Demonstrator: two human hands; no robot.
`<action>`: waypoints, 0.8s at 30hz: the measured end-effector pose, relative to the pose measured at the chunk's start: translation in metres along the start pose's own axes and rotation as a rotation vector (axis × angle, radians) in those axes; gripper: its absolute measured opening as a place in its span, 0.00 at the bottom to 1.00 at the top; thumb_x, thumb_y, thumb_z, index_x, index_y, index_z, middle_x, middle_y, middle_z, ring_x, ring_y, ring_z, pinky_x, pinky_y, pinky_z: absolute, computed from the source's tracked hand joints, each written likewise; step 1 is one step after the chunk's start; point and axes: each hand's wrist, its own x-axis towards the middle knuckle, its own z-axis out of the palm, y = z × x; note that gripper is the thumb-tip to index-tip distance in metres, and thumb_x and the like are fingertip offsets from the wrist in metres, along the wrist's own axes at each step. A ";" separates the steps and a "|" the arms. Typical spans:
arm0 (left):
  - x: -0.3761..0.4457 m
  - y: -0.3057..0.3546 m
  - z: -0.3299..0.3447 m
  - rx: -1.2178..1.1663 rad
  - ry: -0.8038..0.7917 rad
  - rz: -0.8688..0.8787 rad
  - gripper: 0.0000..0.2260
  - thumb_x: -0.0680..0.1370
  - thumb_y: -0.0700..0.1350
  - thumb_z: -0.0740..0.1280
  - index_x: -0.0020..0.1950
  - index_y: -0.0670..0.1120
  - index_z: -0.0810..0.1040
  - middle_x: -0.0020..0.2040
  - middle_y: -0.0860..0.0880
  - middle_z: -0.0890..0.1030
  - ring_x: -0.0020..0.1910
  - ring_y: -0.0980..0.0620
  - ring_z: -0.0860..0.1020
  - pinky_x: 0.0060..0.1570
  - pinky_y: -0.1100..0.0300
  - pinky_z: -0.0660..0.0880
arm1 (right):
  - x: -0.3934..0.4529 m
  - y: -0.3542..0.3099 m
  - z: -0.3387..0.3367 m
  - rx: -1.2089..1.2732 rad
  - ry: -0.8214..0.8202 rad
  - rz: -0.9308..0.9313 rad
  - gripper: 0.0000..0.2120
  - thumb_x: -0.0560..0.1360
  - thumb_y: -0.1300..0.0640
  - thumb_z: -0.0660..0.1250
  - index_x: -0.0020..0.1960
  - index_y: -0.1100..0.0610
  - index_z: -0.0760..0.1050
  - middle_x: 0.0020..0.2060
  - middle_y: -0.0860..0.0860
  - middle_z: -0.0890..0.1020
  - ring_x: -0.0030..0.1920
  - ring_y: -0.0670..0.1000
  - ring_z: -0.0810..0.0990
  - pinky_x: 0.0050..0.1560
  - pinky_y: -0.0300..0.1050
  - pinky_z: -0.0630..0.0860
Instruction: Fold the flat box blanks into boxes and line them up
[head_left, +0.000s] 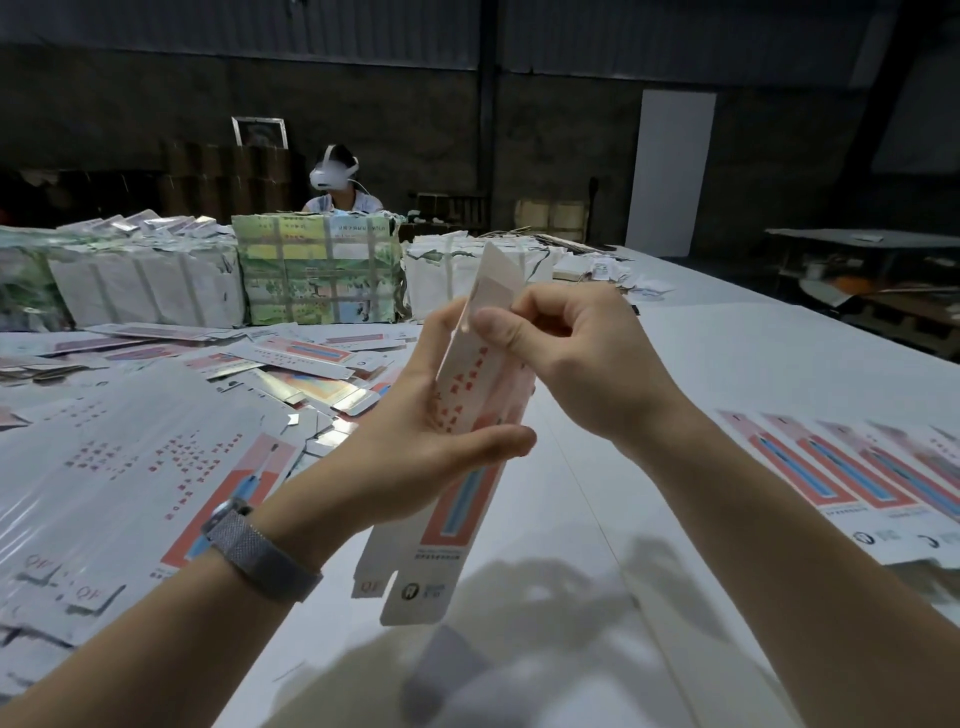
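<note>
— Left hand, what does it do?

— It grips the box around the middle, thumb curled across the near face, fingers behind. A watch with a grey band sits on that wrist.

— And the right hand?

— Its thumb and fingers pinch the top flap of the same box, at the far end, bending it over.

— Where is the box itself?

— Held in the air above the white table, long axis tilted, far end up. The near end hangs open, with two tabs pointing down toward the person. A red and blue panel shows on its right face.

— What lies around?

— To the left, a big heap of flat blanks spreads over the table, some wrapped in clear film. To the right, near the edge, a row of boxes lies side by side, touching. Farther off stand strapped bundles of stock, the middle one in green printed wrap. Behind them sits another person wearing a white headset. A white panel leans on the far wall.
</note>
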 end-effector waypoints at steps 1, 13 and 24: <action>0.000 0.000 0.000 0.010 0.006 -0.003 0.39 0.70 0.46 0.77 0.73 0.64 0.59 0.52 0.55 0.82 0.54 0.50 0.84 0.49 0.58 0.82 | 0.000 -0.001 0.001 0.003 0.004 -0.007 0.18 0.76 0.50 0.71 0.35 0.62 0.76 0.33 0.61 0.79 0.35 0.61 0.77 0.31 0.57 0.75; -0.001 0.005 0.014 0.191 0.194 0.147 0.41 0.69 0.43 0.74 0.71 0.65 0.54 0.48 0.48 0.81 0.43 0.45 0.84 0.43 0.44 0.83 | -0.006 -0.018 0.015 -0.021 0.237 -0.120 0.17 0.73 0.54 0.66 0.33 0.67 0.72 0.27 0.58 0.73 0.31 0.57 0.73 0.31 0.55 0.73; 0.000 0.002 0.013 -0.157 0.147 0.186 0.35 0.80 0.41 0.64 0.71 0.74 0.50 0.67 0.48 0.75 0.59 0.43 0.82 0.51 0.49 0.82 | -0.009 -0.011 0.025 0.005 0.344 -0.134 0.09 0.77 0.46 0.66 0.54 0.47 0.74 0.43 0.50 0.79 0.46 0.50 0.79 0.46 0.49 0.78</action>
